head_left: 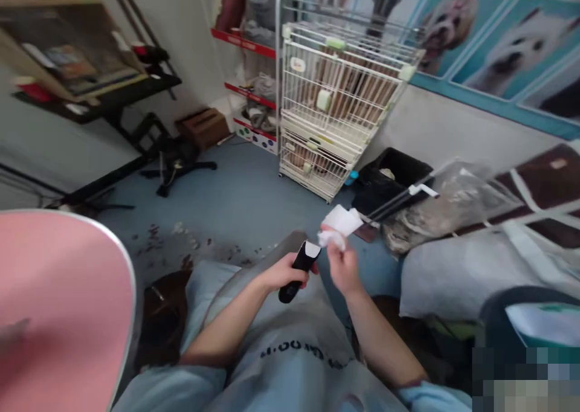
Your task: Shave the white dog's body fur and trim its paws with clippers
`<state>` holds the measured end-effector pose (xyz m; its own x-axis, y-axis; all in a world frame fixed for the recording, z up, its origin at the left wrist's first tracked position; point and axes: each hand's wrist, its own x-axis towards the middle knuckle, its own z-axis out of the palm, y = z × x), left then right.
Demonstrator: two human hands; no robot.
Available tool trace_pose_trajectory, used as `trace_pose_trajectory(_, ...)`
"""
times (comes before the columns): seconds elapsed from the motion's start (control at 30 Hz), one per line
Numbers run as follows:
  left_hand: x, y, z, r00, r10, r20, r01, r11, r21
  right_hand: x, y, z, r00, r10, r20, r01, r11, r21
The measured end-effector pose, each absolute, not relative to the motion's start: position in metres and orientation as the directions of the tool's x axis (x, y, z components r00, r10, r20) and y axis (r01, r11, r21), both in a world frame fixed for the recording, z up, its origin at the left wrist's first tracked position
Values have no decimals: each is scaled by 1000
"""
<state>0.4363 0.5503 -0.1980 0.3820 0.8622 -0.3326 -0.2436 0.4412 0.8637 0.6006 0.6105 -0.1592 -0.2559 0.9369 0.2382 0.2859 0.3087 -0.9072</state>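
Observation:
My left hand [281,273] is wrapped round a black hair clipper [290,289], its pale blade end tilted up and to the right. Pinched in my right hand [344,269] is a crumpled white tissue [343,220], held just beyond the clipper's blade end and apart from it. Both hands are above my lap, over a grey apron [294,333] with dark lettering.
At the left is a round pink tabletop [67,291]. Clumps of hair [181,237] lie on the blue floor [244,176]. A white wire cage [335,98] stands ahead, beside a red-edged shelf rack [244,43]. Right of it sits a black bin [403,164].

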Motion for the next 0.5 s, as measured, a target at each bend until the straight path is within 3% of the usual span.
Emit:
trace_pose_trajectory(0.03, 432, 547, -199, 328, 884, -333, -269, 425, 864, 589, 602, -159, -435, 858, 273, 187, 383, -905)
trace_pose_trajectory(0.1, 423, 540, -200, 229, 922, -312, -301, 371, 878, 569, 594, -162, -589, 753, 293, 83, 417, -905)
trace_pose_trajectory(0.23, 404, 522, -201, 127, 965, -228, -284, 255, 924, 534, 602, -176, -566, 818, 103, 107, 197, -974)
trace_pose_trajectory(0.33, 390, 507, -206, 45, 978, -206, -210, 211, 955, 510, 607, -178, -724, 686, -72, 164, 70, -984)
trace_pose_trajectory(0.5, 374, 479, -209, -63, 966, -250, -176, 235, 956, 474, 619, -171, -822, 565, -72, 230, 215, -949)
